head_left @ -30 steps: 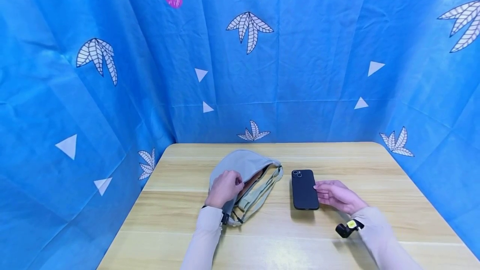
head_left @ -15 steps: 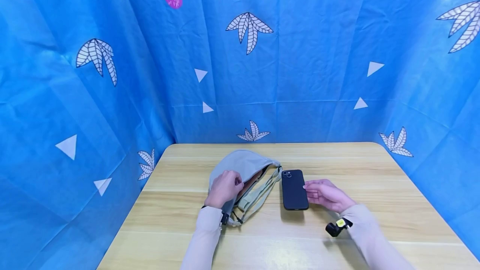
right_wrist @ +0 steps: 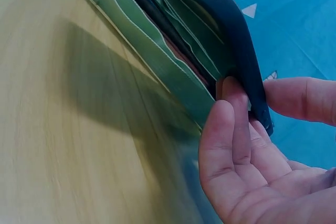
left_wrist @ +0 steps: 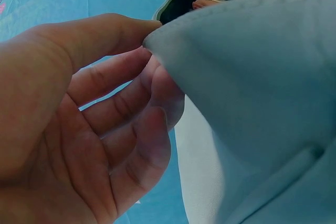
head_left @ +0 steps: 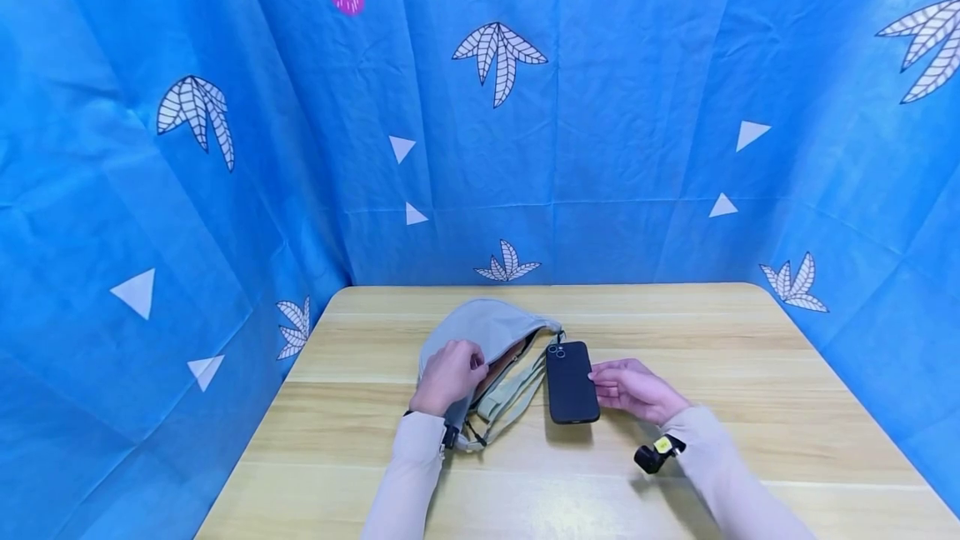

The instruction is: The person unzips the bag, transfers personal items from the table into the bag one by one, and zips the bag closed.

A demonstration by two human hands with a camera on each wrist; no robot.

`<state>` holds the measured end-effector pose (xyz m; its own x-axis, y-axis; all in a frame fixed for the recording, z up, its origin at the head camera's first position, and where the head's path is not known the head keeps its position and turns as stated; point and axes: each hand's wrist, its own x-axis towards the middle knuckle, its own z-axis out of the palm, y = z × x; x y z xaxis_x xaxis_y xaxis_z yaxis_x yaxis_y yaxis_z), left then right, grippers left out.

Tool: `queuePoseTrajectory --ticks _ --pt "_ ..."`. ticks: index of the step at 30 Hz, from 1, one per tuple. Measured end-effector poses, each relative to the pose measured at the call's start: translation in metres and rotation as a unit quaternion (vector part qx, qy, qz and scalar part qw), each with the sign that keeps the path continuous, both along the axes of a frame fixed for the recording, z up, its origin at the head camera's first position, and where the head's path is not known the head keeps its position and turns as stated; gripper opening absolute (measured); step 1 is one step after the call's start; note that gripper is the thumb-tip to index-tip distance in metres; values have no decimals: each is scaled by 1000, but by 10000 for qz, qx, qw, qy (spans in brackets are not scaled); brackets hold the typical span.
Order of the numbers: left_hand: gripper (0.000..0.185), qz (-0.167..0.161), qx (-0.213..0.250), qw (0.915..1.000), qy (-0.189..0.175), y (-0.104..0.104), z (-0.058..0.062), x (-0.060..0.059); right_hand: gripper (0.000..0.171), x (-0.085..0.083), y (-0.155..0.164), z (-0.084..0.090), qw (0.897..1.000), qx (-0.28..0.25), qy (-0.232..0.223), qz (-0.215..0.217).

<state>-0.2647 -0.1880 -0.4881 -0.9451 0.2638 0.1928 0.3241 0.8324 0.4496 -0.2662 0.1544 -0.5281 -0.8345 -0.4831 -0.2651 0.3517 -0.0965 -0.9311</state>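
The black-cased phone lies back up, camera lenses at its far end, its left edge resting on the strap of the grey sling bag, just right of the bag's open mouth. In the right wrist view the phone is tipped up on one long edge, with the pale green strap beneath it.

The right hand is to the right of the phone. Its thumb and fingers are curled round the phone's right edge, thumb on top and fingertips under the case, so it pinches the phone.

The sling bag lies on the wooden tabletop, left of the phone, its zip open and a brownish lining showing inside. The strap loops out from the bag toward the near edge of the tabletop. The left hand is on the near part of the bag; the left wrist view shows its thumb and bent fingers pinching a fold of the grey bag fabric at the opening.

A small black device with a yellow mark is strapped at the right wrist, nearer the viewer than the phone. Both arms wear pale sleeves. Behind the bag and round the tabletop hangs a blue cloth printed with white leaves and triangles.
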Motion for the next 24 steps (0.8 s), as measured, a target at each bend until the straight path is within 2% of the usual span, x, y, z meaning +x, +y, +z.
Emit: queuePoseTrajectory --ticks 24 --pt "9 19 0 10000 -28 1 -1 -1 11 0 -33 -5 9999 112 -95 -6"
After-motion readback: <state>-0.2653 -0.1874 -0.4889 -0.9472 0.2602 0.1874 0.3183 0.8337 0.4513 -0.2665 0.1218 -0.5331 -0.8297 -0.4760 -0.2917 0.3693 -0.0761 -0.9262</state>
